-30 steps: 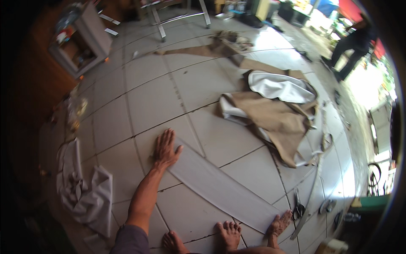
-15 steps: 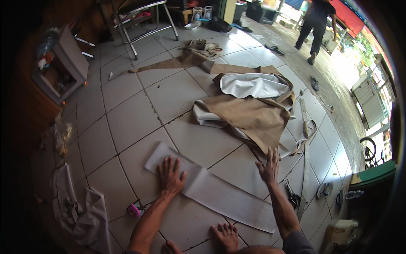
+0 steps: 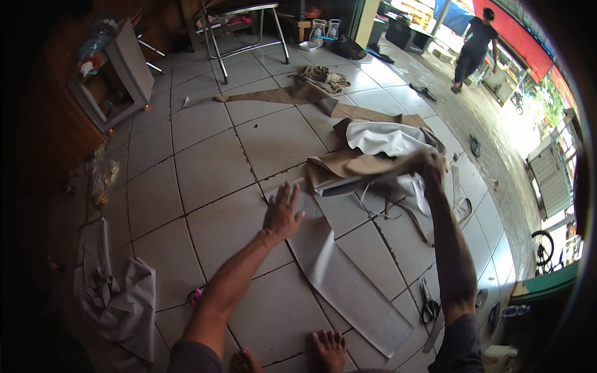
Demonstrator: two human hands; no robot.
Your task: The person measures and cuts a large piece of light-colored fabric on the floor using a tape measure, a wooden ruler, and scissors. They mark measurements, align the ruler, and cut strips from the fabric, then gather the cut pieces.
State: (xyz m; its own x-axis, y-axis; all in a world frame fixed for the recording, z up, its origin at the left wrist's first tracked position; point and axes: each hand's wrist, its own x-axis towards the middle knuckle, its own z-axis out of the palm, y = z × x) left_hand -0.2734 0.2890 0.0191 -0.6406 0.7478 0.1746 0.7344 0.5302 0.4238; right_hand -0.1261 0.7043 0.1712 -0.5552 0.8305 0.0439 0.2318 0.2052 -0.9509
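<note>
The fingers of the left hand (image 3: 283,217) lie stretched out and slightly parted over the far end of a long, pale-grey, smooth strip of sheet material (image 3: 357,289); whether they press on it or just hover cannot be told. The fingers of the right hand (image 3: 429,166) are bunched and look closed on the edge of a large, brown, leather-like sheet with a white reverse (image 3: 379,163), though blur hides the exact grip. The step in hand seems to be shifting the brown sheet while the strip is kept in place; the next move would call for a firm right-hand hold and a flat left palm, so that the strip does not slide or crease.

From the left fingers, the strip slants across the tiled floor (image 3: 211,180) towards the person's feet, buckled near its middle. The brown sheet's folds spread beyond and to the right of the left fingers. Farther out, black-handled scissors (image 3: 429,304) lie right of the strip's near end, and a crumpled, pale-grey cloth-like piece (image 3: 124,304) lies well to the left.
</note>
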